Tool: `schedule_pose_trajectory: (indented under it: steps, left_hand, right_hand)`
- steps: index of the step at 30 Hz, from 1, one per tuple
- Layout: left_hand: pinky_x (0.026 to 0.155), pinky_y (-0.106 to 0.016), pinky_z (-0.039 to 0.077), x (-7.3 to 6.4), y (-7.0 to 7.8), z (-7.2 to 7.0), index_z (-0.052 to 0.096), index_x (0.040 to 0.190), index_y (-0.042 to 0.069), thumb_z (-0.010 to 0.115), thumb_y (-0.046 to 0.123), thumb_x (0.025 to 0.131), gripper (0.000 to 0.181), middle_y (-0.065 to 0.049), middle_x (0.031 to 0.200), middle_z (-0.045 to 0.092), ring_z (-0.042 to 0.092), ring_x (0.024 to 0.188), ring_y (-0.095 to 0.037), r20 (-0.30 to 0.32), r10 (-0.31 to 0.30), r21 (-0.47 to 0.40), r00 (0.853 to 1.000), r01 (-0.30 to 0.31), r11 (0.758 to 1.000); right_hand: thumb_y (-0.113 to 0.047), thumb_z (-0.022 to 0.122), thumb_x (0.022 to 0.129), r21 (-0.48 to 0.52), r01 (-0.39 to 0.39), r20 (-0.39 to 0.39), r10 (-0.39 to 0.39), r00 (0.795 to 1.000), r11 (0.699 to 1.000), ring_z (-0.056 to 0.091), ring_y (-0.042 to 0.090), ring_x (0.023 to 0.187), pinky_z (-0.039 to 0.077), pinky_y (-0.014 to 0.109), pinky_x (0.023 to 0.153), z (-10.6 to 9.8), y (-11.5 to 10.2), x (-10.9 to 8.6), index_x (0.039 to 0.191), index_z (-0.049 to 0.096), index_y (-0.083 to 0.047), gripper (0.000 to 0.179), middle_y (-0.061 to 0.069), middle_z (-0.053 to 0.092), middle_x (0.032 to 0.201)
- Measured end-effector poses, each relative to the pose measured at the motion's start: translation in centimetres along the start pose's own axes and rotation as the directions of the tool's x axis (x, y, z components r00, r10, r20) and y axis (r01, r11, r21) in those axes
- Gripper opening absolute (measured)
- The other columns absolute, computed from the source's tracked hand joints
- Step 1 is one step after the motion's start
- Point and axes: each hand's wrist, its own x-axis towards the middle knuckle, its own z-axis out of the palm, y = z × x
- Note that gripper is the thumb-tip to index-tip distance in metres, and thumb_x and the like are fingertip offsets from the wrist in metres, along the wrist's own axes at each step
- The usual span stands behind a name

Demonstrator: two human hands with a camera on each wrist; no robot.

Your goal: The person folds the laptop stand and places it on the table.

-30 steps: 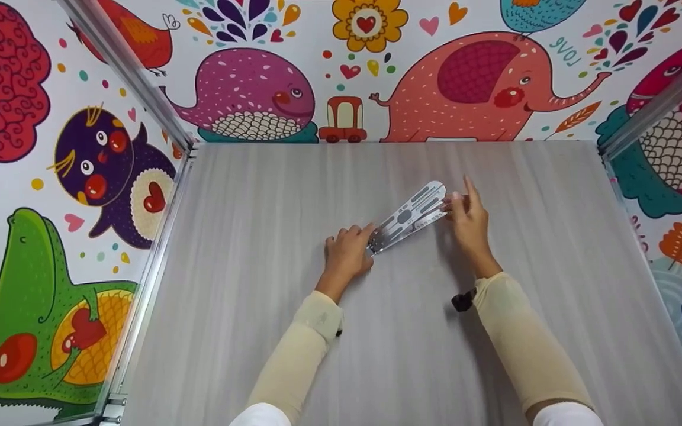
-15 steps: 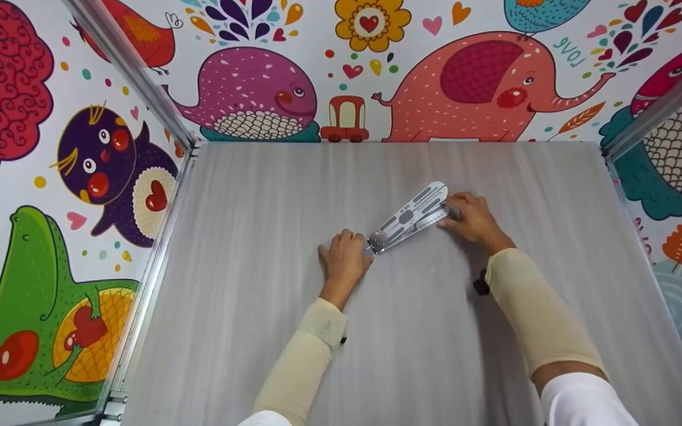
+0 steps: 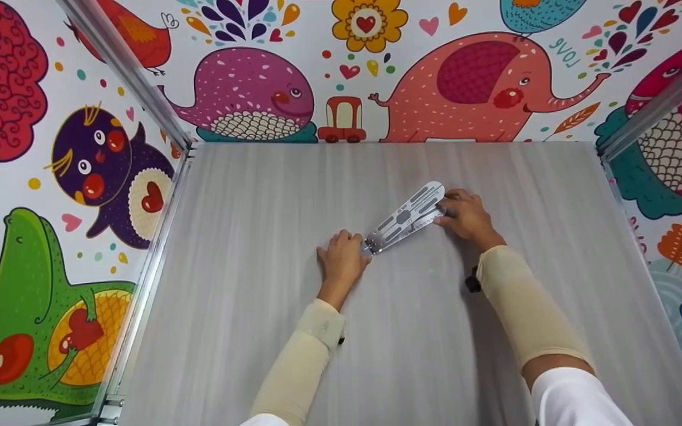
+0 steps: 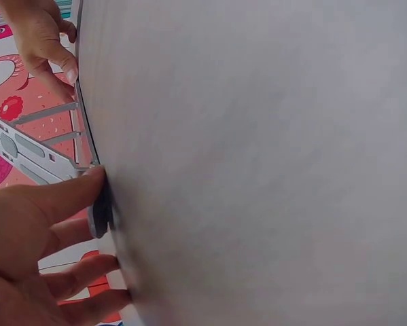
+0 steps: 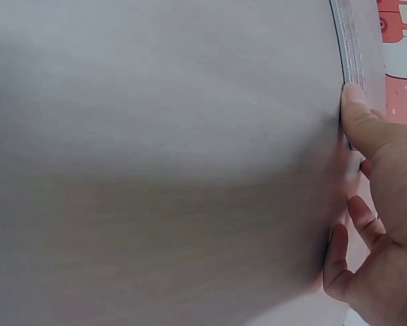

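Observation:
A silver folding metal stand with a long slotted panel (image 3: 403, 220) lies slantwise on the grey board, its panel tilted up from a narrow base. In the left wrist view, thin struts (image 4: 60, 137) join the panel to the base. My left hand (image 3: 341, 260) pinches the dark hinge end (image 4: 100, 214) between thumb and forefinger, its other fingers touching the board. At the far end, my right hand (image 3: 468, 219) holds the base; in the right wrist view the thumb lies on the marked base strip (image 5: 348, 47). The right fingertips are partly hidden.
The grey wood-grain board (image 3: 258, 284) spreads around both hands. Walls printed with cartoon animals stand behind and at the sides, with metal rails (image 3: 151, 248) along the left edge. A small black camera (image 3: 472, 281) sits under the right wrist.
My right hand, raised with a finger pointing up a second ago, has come down to grip the stand's far end. My left hand has shifted slightly downward at the hinge end.

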Motion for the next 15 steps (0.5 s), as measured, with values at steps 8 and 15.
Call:
schedule_pose_trajectory:
  steps: [8, 15]
  left_hand:
    - [0.094, -0.070, 0.044, 0.21, -0.40, -0.09, 0.077, 0.110, 0.018, 0.089, 0.038, 0.077, 0.040, -0.006, 0.119, 0.070, 0.066, 0.112, -0.028, -0.028, 0.014, -0.015, 1.000, -0.014, 1.000]
    - [0.094, -0.071, 0.045, 0.02, -0.29, 0.09, 0.078, 0.112, 0.019, 0.088, 0.039, 0.077, 0.041, -0.005, 0.118, 0.070, 0.067, 0.111, -0.027, -0.043, 0.014, 0.002, 0.999, -0.014, 1.000]
  right_hand:
    - [-0.038, 0.079, 0.089, 0.088, -0.039, -0.061, 0.045, 0.997, 0.995, 0.041, 0.042, 0.139, 0.037, 0.064, 0.110, 0.34, -0.13, -0.15, 0.137, 0.067, -0.021, 0.053, 0.010, 0.045, 0.152]
    - [-0.038, 0.078, 0.090, 0.090, -0.059, -0.026, 0.061, 0.998, 0.994, 0.040, 0.041, 0.139, 0.036, 0.064, 0.113, 0.52, -0.22, -0.13, 0.143, 0.061, -0.022, 0.058, 0.011, 0.043, 0.153]
